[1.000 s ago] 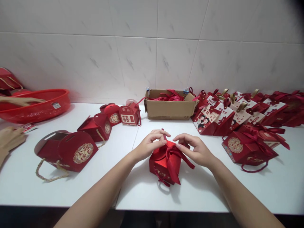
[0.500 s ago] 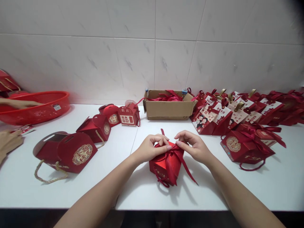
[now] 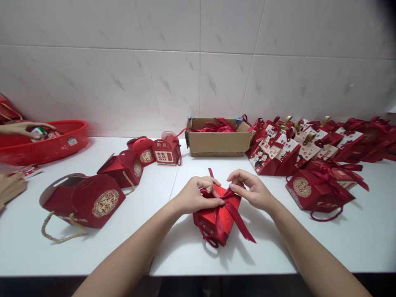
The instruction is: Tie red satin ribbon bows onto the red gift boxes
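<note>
A small red gift box (image 3: 213,225) with a twisted red cord handle stands on the white table in front of me. Dark red ribbon (image 3: 236,214) is tied in a bow across its top, and two tails hang down the near side. With thumb and fingers closed, my left hand (image 3: 201,194) pinches the bow's left loop. My right hand (image 3: 250,189) pinches the ribbon at the right of the knot, its other fingers curled. The left fingers partly cover the knot.
A cardboard box (image 3: 219,143) of red ribbon stands by the wall. Finished gift boxes (image 3: 318,187) crowd the right; unribboned boxes (image 3: 107,202) stand left. At far left, another person's hand (image 3: 26,128) holds small packets over a red basket (image 3: 66,144).
Both my hands stay at the bow, and the ribbon tails have shifted slightly. The other person's hand has risen out of the basket with small packets.
</note>
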Motion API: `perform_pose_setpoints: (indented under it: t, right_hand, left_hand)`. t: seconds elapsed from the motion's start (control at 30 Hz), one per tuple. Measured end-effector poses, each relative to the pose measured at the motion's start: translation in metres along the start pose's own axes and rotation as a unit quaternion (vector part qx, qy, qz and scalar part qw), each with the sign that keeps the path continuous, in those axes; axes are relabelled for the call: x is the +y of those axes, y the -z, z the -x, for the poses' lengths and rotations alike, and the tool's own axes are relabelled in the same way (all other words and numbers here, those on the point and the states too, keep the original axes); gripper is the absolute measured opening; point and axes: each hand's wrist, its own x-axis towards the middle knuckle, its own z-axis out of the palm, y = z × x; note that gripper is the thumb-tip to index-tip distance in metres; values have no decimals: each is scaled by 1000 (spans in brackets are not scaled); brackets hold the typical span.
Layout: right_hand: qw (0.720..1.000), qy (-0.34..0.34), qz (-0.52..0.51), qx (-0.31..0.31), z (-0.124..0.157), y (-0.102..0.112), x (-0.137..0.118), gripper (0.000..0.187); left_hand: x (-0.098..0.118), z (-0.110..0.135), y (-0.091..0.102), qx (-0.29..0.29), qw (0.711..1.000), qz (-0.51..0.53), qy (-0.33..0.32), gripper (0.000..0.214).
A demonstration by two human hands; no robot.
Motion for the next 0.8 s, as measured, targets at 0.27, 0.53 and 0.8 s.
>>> perform_pose_setpoints:
  t: [0.27, 0.53, 0.8]
  right_hand:
    - [997, -11, -61, 37, -2, -4, 6, 13]
    - [989, -31, -143, 36, -4, -9, 10, 16]
    - [982, -17, -168, 82, -11, -15, 17, 16]
  left_hand:
    - [0, 0, 1, 13, 997, 64, 38, 42]
    - [1, -1, 0, 38, 997, 46, 52, 50]
    - [0, -7, 7, 30, 997, 40, 54, 45]
